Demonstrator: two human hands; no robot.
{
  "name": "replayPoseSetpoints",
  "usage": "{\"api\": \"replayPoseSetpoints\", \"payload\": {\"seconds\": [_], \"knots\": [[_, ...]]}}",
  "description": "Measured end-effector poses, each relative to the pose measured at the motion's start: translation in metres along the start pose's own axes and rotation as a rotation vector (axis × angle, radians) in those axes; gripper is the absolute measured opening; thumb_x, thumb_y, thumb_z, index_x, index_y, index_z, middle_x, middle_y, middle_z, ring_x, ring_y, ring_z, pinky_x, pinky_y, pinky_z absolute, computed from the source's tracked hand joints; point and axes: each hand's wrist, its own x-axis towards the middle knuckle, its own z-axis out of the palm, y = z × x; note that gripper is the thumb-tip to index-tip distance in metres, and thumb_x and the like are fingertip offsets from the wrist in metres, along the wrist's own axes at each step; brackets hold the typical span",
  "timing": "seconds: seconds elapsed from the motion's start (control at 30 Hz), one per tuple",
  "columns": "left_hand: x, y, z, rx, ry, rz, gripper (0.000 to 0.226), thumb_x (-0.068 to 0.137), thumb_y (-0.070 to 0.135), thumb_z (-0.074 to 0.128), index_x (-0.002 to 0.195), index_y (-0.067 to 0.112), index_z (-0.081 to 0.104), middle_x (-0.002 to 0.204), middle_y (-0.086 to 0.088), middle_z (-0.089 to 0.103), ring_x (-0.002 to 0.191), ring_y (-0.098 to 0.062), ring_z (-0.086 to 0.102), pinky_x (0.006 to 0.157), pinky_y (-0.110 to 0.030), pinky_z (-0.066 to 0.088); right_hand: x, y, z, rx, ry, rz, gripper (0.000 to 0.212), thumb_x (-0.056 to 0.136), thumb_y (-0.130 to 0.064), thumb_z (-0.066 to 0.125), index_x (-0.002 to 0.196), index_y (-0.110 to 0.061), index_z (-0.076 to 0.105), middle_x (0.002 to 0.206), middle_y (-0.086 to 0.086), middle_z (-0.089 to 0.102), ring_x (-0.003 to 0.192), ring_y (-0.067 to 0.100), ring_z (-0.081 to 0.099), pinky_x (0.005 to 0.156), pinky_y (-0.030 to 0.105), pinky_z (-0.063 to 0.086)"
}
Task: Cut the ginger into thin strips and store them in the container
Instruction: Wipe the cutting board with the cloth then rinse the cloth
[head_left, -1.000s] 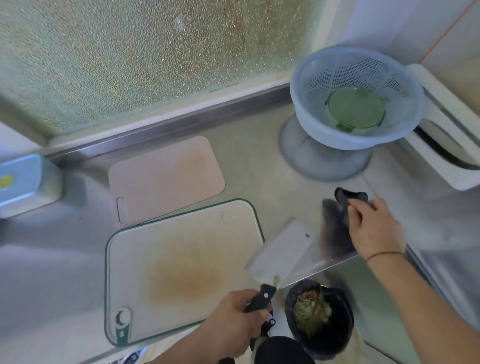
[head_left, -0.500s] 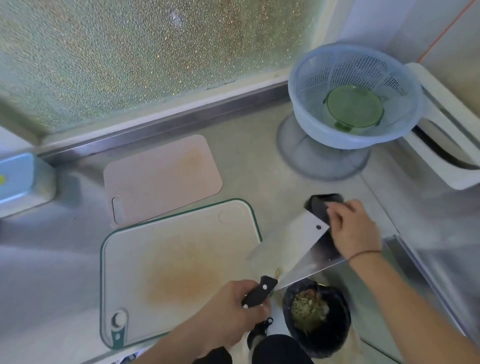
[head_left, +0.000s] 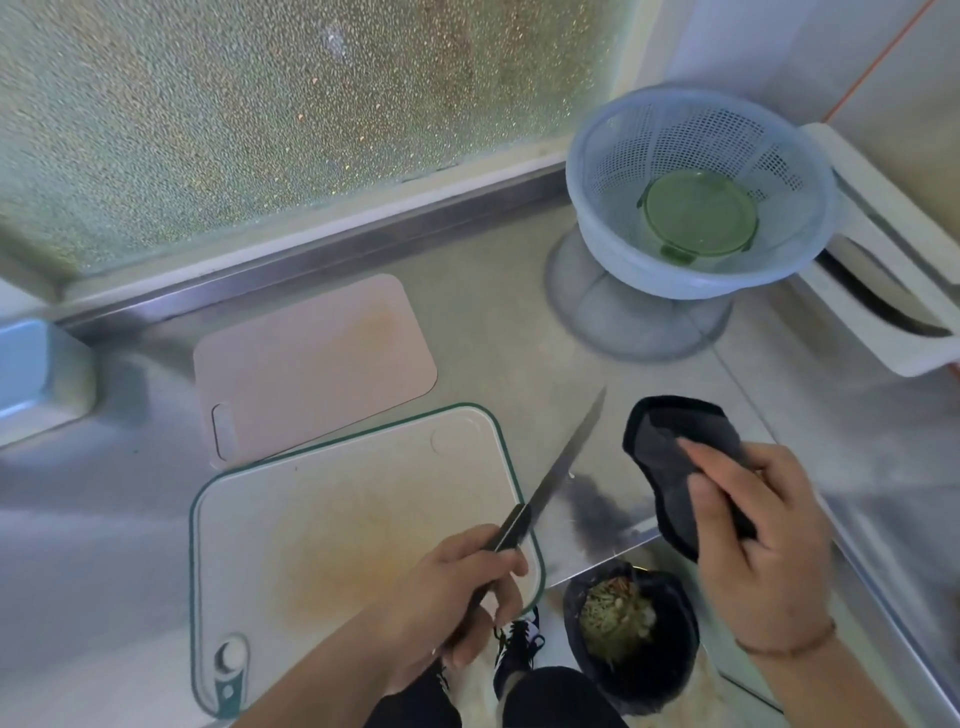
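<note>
Steel counter (head_left: 493, 322) below a frosted window (head_left: 291, 114).
A knife (head_left: 566, 467) is gripped by the left hand (head_left: 457, 587), apparently edge-up; a dark cloth (head_left: 670, 457) is pinched by the right hand (head_left: 753, 525).

Soft daylight comes in through the bumpy window (head_left: 291, 119) at the back, so all looks bright. The shiny tabletop (head_left: 498, 332) glares pale. Straight lines bend near the edges, and the corners look smeary
</note>
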Motion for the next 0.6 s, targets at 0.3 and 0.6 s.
{"api": "replayPoseSetpoints", "payload": {"seconds": [0.3, 0.6], "knots": [[0.001, 0.002, 0.004, -0.215, -0.125, -0.132, 0.034, 0.099, 0.030, 0.040, 0.094, 0.007, 0.065, 0.062, -0.006, 0.030, 0.031, -0.015, 0.030, 0.035, -0.023, 0.019, -0.030, -0.030, 0.042, -0.096, -0.425, -0.282, 0.033, 0.098, -0.037, 0.043, 0.120, -0.031, 0.066, 0.092, 0.001, 0.062, 0.059, 0.017, 0.054, 0.042, 0.028, 0.047], [-0.005, -0.005, -0.016, -0.341, -0.087, -0.189, 0.032, 0.088, 0.033, 0.050, 0.095, 0.005, 0.065, 0.061, -0.007, 0.028, 0.029, -0.013, 0.029, 0.029, -0.015, 0.024, 0.001, 0.078, 0.050, -0.480, -0.589, 0.268, 0.030, 0.092, -0.035, 0.047, 0.111, -0.030, 0.070, 0.091, 0.001, 0.053, 0.070, 0.031, 0.062, 0.058, 0.035, 0.049]]}}
